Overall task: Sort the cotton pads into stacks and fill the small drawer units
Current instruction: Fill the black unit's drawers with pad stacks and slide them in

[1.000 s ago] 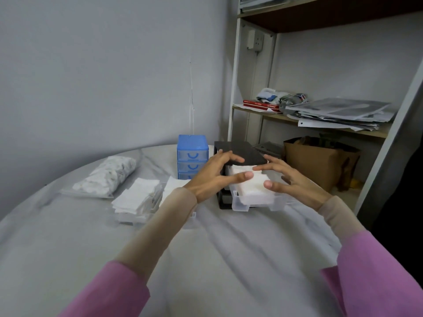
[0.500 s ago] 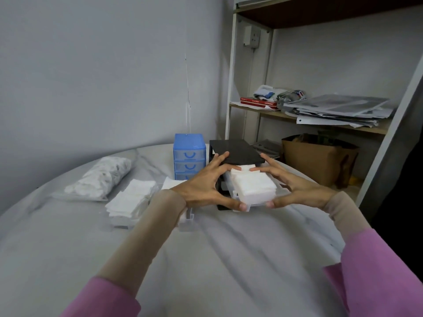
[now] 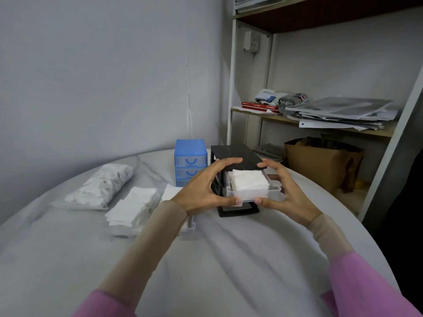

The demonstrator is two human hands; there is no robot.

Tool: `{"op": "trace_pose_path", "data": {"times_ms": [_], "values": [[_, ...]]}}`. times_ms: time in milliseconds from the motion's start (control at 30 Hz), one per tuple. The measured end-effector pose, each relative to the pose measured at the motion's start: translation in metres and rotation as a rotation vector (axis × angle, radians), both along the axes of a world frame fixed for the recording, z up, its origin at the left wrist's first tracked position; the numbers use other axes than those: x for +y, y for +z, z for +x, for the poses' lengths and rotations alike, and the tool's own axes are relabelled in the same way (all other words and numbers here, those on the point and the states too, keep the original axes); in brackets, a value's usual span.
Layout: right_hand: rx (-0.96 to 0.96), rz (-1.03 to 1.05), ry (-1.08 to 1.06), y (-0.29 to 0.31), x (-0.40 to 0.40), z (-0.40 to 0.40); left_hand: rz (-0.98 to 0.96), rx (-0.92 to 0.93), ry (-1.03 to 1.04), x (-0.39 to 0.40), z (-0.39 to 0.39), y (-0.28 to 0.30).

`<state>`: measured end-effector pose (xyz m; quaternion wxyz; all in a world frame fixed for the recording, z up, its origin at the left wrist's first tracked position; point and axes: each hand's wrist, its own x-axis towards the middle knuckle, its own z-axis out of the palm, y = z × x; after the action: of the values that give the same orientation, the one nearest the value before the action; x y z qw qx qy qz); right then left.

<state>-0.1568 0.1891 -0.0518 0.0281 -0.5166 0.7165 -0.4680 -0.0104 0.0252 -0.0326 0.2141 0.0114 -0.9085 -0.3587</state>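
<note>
Both hands hold the clear drawer (image 3: 251, 193) between them: the left hand (image 3: 203, 191) has its thumb pressed to the drawer's front lip and its fingers arched over the top edge of the black drawer unit (image 3: 235, 156), while the right hand (image 3: 288, 195) mirrors it, thumb at the front and fingers curled along the far side, so each grip is narrow and closed on the drawer. The drawer carries a neat stack of cotton pads (image 3: 249, 183) and sits partly inside the unit's upper slot, still sticking out toward the person. To finish well, the push should probably be even from both thumbs, keeping the drawer level so it runs straight and the top pads do not catch on the frame. More pads lie in a loose stack (image 3: 132, 204) to the left on the surface (image 3: 206, 271), beside a bag of pads (image 3: 103, 184), with the blue drawer unit (image 3: 190, 156) just behind.
</note>
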Motion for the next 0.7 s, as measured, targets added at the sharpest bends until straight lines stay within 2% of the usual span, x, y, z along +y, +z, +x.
{"op": "trace_pose_path", "data": {"times_ms": [300,500,700], "values": [[0.152,0.004,-0.054,-0.007,0.000,-0.007,-0.103,-0.062,0.080,0.000,0.000,0.003],[0.170,-0.037,-0.081,-0.012,-0.005,-0.007,-0.314,-0.087,0.155,0.003,-0.002,0.005],[0.214,-0.061,-0.112,-0.015,-0.008,-0.003,-0.158,0.050,0.127,0.002,-0.001,0.000]]}}
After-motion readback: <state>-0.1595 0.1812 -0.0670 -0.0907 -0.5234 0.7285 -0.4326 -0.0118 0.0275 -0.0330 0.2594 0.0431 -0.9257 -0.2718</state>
